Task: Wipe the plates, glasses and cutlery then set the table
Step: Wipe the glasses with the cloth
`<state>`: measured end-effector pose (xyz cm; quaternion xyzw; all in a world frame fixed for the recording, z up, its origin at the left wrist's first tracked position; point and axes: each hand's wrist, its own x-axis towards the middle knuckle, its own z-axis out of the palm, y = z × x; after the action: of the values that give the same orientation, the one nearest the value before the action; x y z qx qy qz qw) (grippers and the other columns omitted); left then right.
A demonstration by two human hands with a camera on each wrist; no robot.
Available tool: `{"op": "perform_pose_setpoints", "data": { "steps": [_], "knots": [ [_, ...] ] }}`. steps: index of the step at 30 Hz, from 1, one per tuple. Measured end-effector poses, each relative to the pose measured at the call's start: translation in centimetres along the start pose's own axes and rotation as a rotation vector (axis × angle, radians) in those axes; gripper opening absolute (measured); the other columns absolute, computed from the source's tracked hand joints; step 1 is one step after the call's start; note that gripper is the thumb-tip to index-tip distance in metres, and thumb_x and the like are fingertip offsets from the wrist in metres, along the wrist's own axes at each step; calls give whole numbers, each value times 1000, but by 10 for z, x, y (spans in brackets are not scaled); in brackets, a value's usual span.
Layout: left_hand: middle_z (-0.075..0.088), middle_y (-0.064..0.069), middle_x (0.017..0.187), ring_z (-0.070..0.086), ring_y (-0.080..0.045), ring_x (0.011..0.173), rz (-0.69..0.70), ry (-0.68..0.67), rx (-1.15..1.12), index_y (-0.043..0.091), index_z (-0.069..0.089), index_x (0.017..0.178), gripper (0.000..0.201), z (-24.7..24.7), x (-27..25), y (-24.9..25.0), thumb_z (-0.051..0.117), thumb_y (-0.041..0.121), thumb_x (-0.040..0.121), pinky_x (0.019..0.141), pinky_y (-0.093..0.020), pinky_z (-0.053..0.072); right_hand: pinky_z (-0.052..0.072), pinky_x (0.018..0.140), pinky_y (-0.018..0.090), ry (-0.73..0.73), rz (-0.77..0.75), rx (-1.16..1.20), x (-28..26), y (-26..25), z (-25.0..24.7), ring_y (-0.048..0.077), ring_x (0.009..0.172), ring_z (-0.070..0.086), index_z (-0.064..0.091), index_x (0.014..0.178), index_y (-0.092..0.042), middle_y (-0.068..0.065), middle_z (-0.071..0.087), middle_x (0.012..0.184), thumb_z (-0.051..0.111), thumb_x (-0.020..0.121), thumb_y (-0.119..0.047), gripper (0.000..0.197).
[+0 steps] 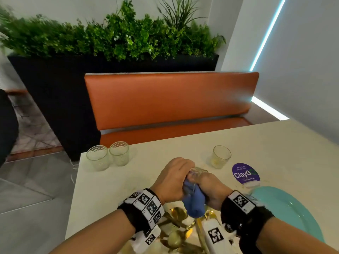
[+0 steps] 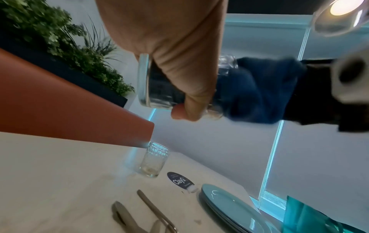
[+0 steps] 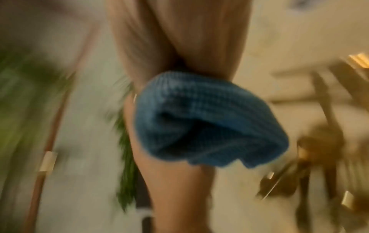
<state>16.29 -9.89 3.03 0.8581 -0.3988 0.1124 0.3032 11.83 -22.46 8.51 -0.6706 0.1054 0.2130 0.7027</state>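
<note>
My left hand (image 1: 174,178) grips a clear glass (image 1: 199,170) held on its side above the table; in the left wrist view its fingers (image 2: 187,78) wrap the glass (image 2: 147,82). My right hand (image 1: 211,187) holds a blue cloth (image 1: 194,200) bunched against the mouth of the glass. The cloth (image 2: 257,91) shows dark blue in the left wrist view and fills the blurred right wrist view as a blue wad (image 3: 201,123). Gold cutlery (image 1: 176,219) lies on the table under my wrists. Stacked teal plates (image 1: 286,209) sit at the right.
Two ribbed glasses (image 1: 108,156) stand at the table's far left corner, and another glass (image 1: 221,156) stands right of centre. A purple ClayG sign (image 1: 244,174) lies beside the plates. An orange bench (image 1: 165,101) and a black planter (image 1: 55,85) lie beyond the white table (image 1: 102,187).
</note>
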Motion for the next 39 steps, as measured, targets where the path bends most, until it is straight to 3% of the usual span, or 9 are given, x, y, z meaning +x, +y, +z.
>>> {"op": "perform_pose_setpoints", "data": {
  "steps": [2, 5, 9, 13, 17, 24, 27, 33, 39],
  "knots": [
    [64, -8, 106, 57, -22, 98, 8, -10, 7, 7, 58, 112, 65, -11, -9, -7, 82, 19, 53, 88, -36, 51, 50, 71, 17, -20, 41, 59, 7, 8, 7, 14, 80, 56, 56, 85, -7, 10, 60, 97, 35, 98, -3, 26],
    [56, -1, 105, 49, -16, 97, -62, -257, -53, 14, 53, 112, 61, -37, -16, -7, 78, 19, 57, 81, -27, 45, 39, 89, 9, -119, -199, -739, 14, 18, 16, 13, 103, 52, 59, 109, -3, 9, 56, 118, 41, 96, -1, 22],
    [51, 1, 106, 42, -12, 94, -168, -388, -56, 18, 47, 113, 68, -51, -28, -1, 81, 19, 55, 78, -29, 43, 44, 97, 38, -236, -244, -1173, 9, 26, 32, 30, 112, 55, 59, 120, -5, 17, 60, 121, 41, 86, -6, 38],
    [56, -1, 114, 46, -15, 106, -86, -198, 22, 15, 51, 118, 66, -51, -37, -3, 78, 19, 59, 91, -27, 41, 44, 87, 26, 23, -341, -962, 1, 24, 46, 22, 102, 56, 53, 120, -2, 14, 59, 117, 44, 94, -7, 29],
    [62, -10, 105, 49, -20, 95, 77, 36, 80, 13, 49, 111, 54, -51, -43, -12, 69, 21, 61, 85, -34, 45, 51, 62, 13, 17, -13, -34, -4, 8, 58, 0, 61, 63, 52, 113, -12, -5, 59, 91, 44, 96, -10, 19],
    [50, 1, 104, 46, -16, 96, -158, -412, -30, 19, 46, 110, 67, -69, -42, -16, 83, 18, 53, 80, -36, 47, 43, 91, 40, -135, -253, -1561, 2, 20, 65, 35, 110, 54, 56, 120, -1, 21, 57, 118, 45, 93, -6, 30],
    [54, 2, 106, 48, -15, 98, -107, -314, -11, 19, 49, 112, 66, -61, -48, -18, 82, 21, 54, 84, -35, 47, 43, 90, 36, -85, -249, -1431, 4, 24, 70, 34, 109, 55, 55, 119, 0, 22, 57, 118, 46, 92, -6, 29],
    [65, -13, 106, 48, -19, 101, -9, 163, 36, 10, 51, 113, 63, -36, -66, -23, 75, 28, 58, 99, -35, 33, 54, 68, 22, -69, 23, 47, 6, 17, 66, 3, 61, 67, 49, 108, -26, -3, 56, 114, 43, 96, -16, 17],
    [58, -3, 97, 55, -19, 86, -308, -433, -124, 15, 48, 108, 61, -74, -50, -33, 80, 17, 56, 72, -38, 52, 41, 79, 19, -63, -151, -613, 26, 27, 81, 30, 107, 58, 54, 122, 0, 19, 59, 121, 44, 95, -6, 30]
  ]
}}
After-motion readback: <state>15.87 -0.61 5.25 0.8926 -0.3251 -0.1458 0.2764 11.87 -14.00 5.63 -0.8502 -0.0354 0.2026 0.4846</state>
